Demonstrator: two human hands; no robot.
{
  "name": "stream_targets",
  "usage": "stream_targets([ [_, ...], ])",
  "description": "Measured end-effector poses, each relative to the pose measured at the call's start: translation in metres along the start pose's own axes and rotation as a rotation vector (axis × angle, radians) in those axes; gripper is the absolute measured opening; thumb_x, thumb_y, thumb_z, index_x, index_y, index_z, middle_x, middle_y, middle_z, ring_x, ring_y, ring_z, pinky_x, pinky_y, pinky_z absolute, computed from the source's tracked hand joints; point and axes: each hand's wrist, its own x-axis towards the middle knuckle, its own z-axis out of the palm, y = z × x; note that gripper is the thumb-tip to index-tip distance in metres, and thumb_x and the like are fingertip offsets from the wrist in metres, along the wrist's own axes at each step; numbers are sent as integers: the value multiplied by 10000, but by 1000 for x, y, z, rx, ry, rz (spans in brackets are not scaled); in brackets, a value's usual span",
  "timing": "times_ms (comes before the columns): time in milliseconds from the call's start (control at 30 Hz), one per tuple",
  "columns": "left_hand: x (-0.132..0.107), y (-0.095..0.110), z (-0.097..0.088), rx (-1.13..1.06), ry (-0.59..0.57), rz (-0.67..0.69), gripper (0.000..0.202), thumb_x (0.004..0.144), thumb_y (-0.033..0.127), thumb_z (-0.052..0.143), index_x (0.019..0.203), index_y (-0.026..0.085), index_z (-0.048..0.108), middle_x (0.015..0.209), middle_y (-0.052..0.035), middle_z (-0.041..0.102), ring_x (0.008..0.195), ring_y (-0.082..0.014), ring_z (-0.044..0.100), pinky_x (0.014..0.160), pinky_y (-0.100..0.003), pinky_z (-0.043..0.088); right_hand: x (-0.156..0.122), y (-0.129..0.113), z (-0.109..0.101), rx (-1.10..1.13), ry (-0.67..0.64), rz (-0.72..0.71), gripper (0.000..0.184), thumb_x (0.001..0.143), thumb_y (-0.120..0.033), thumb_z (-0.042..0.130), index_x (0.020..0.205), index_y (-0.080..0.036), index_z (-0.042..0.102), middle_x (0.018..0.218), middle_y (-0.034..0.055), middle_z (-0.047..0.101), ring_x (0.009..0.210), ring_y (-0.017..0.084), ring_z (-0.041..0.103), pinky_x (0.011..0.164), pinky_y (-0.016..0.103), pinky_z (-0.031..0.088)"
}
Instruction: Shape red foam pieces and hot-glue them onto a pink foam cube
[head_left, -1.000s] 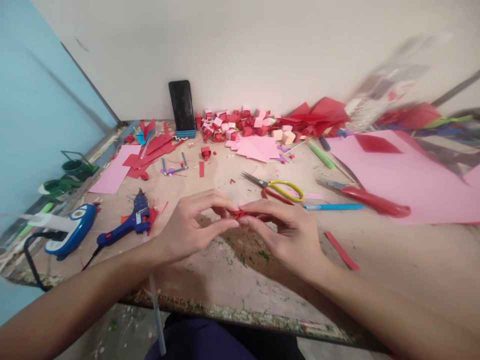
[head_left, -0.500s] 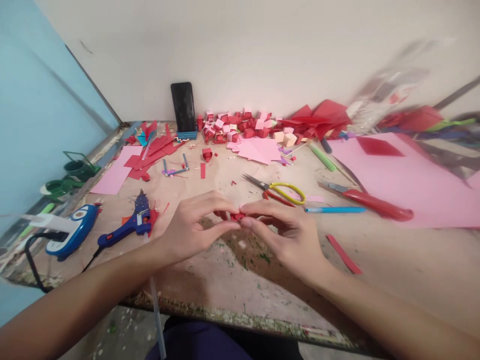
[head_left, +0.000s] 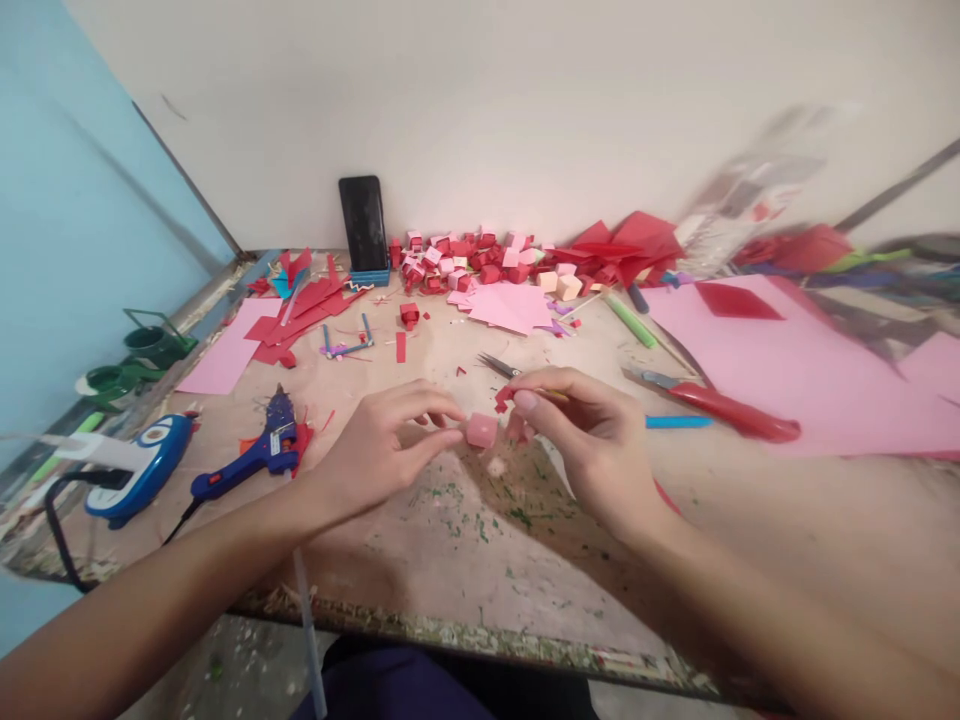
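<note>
Near the middle of the table, a small pink paper cube [head_left: 481,430] sits at the fingertips of my left hand [head_left: 390,440], its thumb and fingers closed at the cube's left side. My right hand [head_left: 585,430] pinches a small cut piece of red paper [head_left: 503,399] between thumb and forefinger, just above and right of the cube. Behind that hand, the scissors [head_left: 499,366] are partly covered; their blades point to the upper left. A blue pen [head_left: 679,422] lies to the right, its left end hidden by the hand.
A blue glue gun [head_left: 259,455] lies at left, near a blue-and-white plug device [head_left: 142,470]. Pink and red cubes [head_left: 472,260] are heaped along the wall beside an upright phone [head_left: 363,222]. At right are a red-handled cutter [head_left: 735,408] and pink sheets [head_left: 832,390].
My hands have moved apart from a shared pinch on the red paper. The pink cube now shows at my left fingertips, and the red piece is in my right hand. The view has shifted slightly.
</note>
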Motion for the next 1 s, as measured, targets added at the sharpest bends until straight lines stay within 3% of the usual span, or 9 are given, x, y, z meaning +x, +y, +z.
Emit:
stream_targets([
  [167,8,-6,13,257,-206,161,411,980,250,645,1388,236,599,1418,-105,631,1312,-248,588,1115,-427,492,11,8,-7,48,50,66,106,870,-289,754,851,-186,734,643,-17,681,578,133,609,574,272,475],
  [233,12,-6,20,280,-276,149,419,994,241,616,1411,224,578,1399,-112,644,1274,-251,610,1087,-422,507,12,11,-8,40,55,82,128,862,-304,760,847,-180,734,648,-17,675,581,129,601,573,267,468],
  [333,17,-4,23,249,-350,80,344,1017,211,547,1352,222,622,1219,-96,727,1079,-244,682,964,-405,551,13,11,-9,52,80,119,168,857,-337,769,832,-176,726,655,-15,661,573,122,588,550,251,460],
  [500,16,-1,14,-147,-205,-218,247,926,218,675,1171,215,701,1175,-63,741,1050,-219,690,928,-341,539,14,7,-7,220,78,247,211,811,-367,813,811,-183,711,799,12,663,740,167,671,588,261,564],
  [667,12,-3,8,-714,-87,-521,342,856,343,784,1151,217,663,988,-38,746,788,-153,698,671,-232,515,9,1,-3,375,32,390,315,727,-392,893,863,-217,669,860,9,719,795,201,747,677,305,614],
  [733,12,-4,9,-811,-49,-579,351,843,374,799,1127,211,671,1005,-47,744,808,-156,708,688,-231,521,7,-1,-3,408,9,450,324,731,-429,884,860,-221,672,852,23,740,819,234,757,704,356,624],
  [833,14,-3,10,-887,-7,-623,338,845,400,793,1109,217,690,1047,-50,740,882,-174,726,786,-268,552,6,-2,-4,356,-22,446,298,713,-372,909,856,-191,720,915,54,758,958,242,746,780,327,606],
  [1000,13,-5,9,-847,3,-570,438,727,359,888,1073,190,680,950,-38,730,789,-160,699,719,-255,528,6,4,-5,308,-64,416,310,682,-278,918,906,-178,727,832,34,749,720,184,701,683,310,551],
])
